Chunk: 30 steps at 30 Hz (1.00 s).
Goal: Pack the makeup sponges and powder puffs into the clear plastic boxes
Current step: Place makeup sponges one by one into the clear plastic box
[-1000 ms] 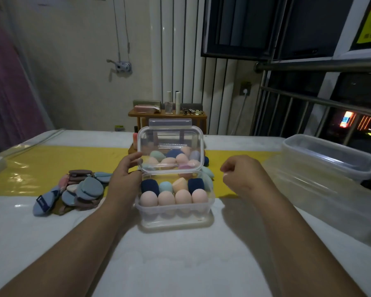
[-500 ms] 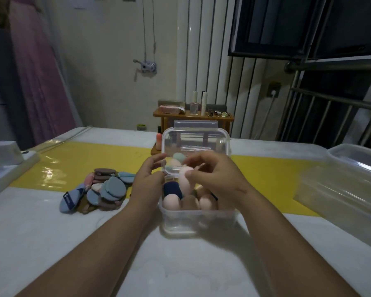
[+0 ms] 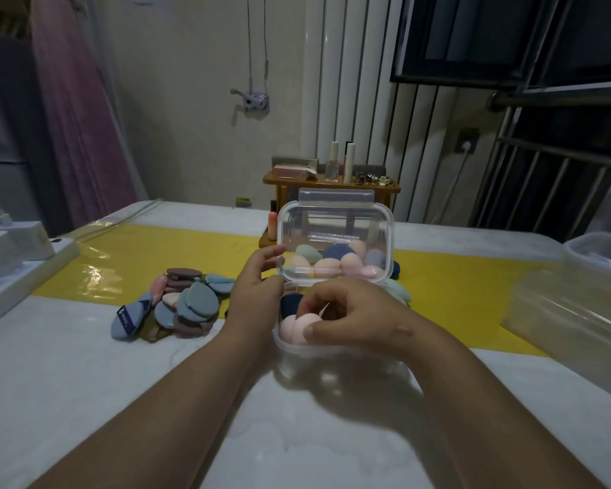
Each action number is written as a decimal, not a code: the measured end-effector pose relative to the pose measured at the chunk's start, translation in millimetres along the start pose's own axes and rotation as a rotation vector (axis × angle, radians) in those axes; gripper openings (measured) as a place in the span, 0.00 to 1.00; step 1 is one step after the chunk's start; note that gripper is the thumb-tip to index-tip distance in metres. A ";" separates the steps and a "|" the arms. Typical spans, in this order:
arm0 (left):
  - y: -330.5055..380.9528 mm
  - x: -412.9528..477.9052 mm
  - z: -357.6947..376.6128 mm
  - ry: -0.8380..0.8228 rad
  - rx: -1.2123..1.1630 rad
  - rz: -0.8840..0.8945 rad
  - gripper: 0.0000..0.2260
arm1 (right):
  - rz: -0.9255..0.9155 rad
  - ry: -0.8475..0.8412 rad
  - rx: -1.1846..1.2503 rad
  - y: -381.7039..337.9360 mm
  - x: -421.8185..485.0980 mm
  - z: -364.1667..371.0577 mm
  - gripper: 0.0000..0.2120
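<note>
A clear plastic box (image 3: 318,361) stands on the white table with its hinged lid (image 3: 335,241) raised upright. Inside lie pink sponges and a navy sponge (image 3: 290,302). My right hand (image 3: 353,319) reaches into the box with its fingers closed on a pink sponge (image 3: 302,328) in the front row. My left hand (image 3: 258,287) rests against the box's left side, fingertips touching the lid's edge. Through the lid I see more loose sponges (image 3: 332,261) lying behind the box. A pile of blue and brown powder puffs (image 3: 180,305) sits to the left.
A larger clear container (image 3: 593,255) and a sheet of plastic (image 3: 565,319) lie at the right. A wooden stand (image 3: 332,185) with bottles is at the back. White boxes (image 3: 11,252) sit at the left edge. A yellow strip (image 3: 156,255) crosses the table.
My right hand came from beside the box, carried a pink sponge over it, and now presses that sponge down into the front row. My left hand stayed at the box's left side.
</note>
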<state>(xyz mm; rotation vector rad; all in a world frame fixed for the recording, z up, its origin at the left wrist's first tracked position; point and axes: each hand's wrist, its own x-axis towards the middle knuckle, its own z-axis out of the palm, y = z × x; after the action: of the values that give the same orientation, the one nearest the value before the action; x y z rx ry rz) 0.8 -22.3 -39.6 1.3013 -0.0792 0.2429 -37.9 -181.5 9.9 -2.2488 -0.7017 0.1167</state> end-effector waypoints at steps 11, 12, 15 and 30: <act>-2.8 3.5 -2.0 0.006 0.052 0.016 0.18 | 0.065 -0.064 -0.156 -0.9 5.9 4.4 0.05; -3.2 3.7 -2.1 0.009 0.053 0.019 0.18 | 0.073 -0.048 -0.179 -0.5 7.4 5.2 0.05; -3.5 2.5 -1.3 0.013 0.041 0.012 0.18 | 0.102 -0.062 -0.205 -0.2 9.5 6.9 0.07; -3.9 3.1 -0.5 0.024 0.049 0.013 0.20 | 0.167 -0.066 -0.224 -2.0 13.5 7.3 0.09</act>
<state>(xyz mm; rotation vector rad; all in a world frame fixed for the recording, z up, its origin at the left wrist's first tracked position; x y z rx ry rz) 4.7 -22.4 -42.8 1.3464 -0.0615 0.2732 -29.6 -168.7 7.8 -2.5272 -0.5844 0.2038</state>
